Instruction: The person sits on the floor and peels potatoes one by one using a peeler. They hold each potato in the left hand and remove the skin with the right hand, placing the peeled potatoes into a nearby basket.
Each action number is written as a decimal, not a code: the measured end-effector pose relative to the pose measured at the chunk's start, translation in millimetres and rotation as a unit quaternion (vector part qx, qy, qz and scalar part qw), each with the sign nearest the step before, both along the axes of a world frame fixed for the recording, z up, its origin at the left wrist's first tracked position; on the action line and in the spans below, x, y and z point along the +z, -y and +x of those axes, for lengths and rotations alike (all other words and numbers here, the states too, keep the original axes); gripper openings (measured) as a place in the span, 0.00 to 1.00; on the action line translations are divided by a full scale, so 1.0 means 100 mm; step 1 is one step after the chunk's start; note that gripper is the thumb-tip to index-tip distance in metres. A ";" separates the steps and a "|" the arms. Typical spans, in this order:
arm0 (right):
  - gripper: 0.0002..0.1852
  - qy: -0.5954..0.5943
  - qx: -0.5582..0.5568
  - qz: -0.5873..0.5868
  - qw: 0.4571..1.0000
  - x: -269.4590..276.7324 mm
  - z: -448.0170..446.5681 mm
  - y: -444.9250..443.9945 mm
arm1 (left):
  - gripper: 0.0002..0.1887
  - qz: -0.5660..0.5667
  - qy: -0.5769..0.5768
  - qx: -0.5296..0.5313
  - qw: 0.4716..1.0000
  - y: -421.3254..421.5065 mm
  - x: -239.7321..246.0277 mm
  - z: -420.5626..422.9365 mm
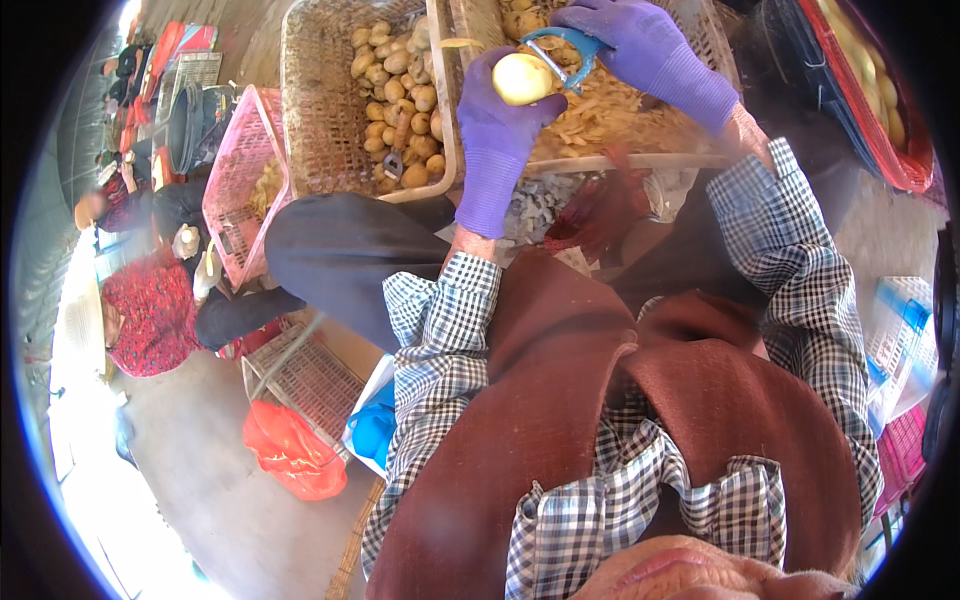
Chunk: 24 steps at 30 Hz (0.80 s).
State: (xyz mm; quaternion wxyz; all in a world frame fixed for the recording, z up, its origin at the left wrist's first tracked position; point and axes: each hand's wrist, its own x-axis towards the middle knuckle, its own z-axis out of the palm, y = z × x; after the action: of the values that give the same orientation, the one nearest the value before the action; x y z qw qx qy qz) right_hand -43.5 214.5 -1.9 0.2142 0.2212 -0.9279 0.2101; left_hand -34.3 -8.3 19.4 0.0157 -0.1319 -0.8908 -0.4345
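My left hand (501,124), in a purple knit glove, grips a peeled pale-yellow potato (523,79). My right hand (651,46), gloved alike, holds a blue Y-shaped vegetable peeler (586,54), its blade close to the potato's right side. Both hands are over the near part of a plastic crate (622,161) strewn with potato peelings (600,112). Left of it, a second crate (319,112) holds several unpeeled potatoes (394,91). Another peeler (393,163) lies on those potatoes. A strip of peel (461,43) hangs on the rim between the crates.
A red mesh sack (911,169) with pale potatoes inside stands at far right. Red netting (600,206) lies between my knees. To the left are a pink crate (262,112), a seated co-worker in a red patterned top (154,315), and a red plastic bag (292,450).
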 end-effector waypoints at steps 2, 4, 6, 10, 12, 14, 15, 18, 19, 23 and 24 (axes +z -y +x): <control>0.14 0.006 0.001 0.057 0.998 0.11 0.00 0.04 | 0.38 -0.020 -0.036 -0.011 0.999 0.01 -0.02 0.01; 0.11 0.005 0.002 0.108 0.994 0.13 -0.02 0.11 | 0.38 -0.028 -0.052 -0.018 0.998 0.02 -0.07 0.00; 0.08 -0.007 0.003 0.152 0.988 0.14 -0.04 0.17 | 0.38 -0.002 -0.007 -0.021 1.000 0.01 -0.07 0.01; 0.08 0.052 -0.027 0.123 0.991 0.15 -0.04 0.03 | 0.37 0.059 0.079 0.007 0.995 -0.01 0.03 0.09; 0.09 0.114 -0.079 0.130 0.982 0.23 -0.01 -0.12 | 0.37 0.081 0.017 0.000 0.997 0.02 0.02 0.08; 0.09 -0.022 -0.066 0.104 0.992 0.11 -0.01 -0.11 | 0.36 0.070 -0.039 -0.009 0.997 0.01 -0.01 0.05; 0.09 -0.089 -0.060 0.091 0.990 0.08 -0.01 -0.11 | 0.36 0.047 -0.065 -0.016 0.997 0.00 -0.02 0.03; 0.10 -0.034 -0.010 0.110 0.993 0.27 0.02 0.21 | 0.35 -0.017 -0.180 -0.028 0.983 0.02 -0.06 0.00; 0.10 -0.033 -0.011 0.115 0.993 0.24 0.03 0.22 | 0.35 -0.033 -0.225 -0.033 0.973 0.03 -0.07 -0.01; 0.09 0.086 -0.028 0.142 0.986 0.28 0.00 0.07 | 0.35 -0.004 -0.213 -0.004 0.977 0.04 0.00 0.05; 0.08 0.146 -0.038 0.150 0.977 0.31 -0.02 0.00 | 0.35 0.012 -0.209 -0.007 0.978 0.05 -0.01 0.01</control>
State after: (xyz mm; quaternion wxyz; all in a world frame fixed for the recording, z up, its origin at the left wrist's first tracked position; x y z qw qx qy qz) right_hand -45.4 214.5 29.0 0.0486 0.1824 -0.9779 0.0898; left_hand -33.6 -13.3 17.9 0.2000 -0.2254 -0.8616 -0.4085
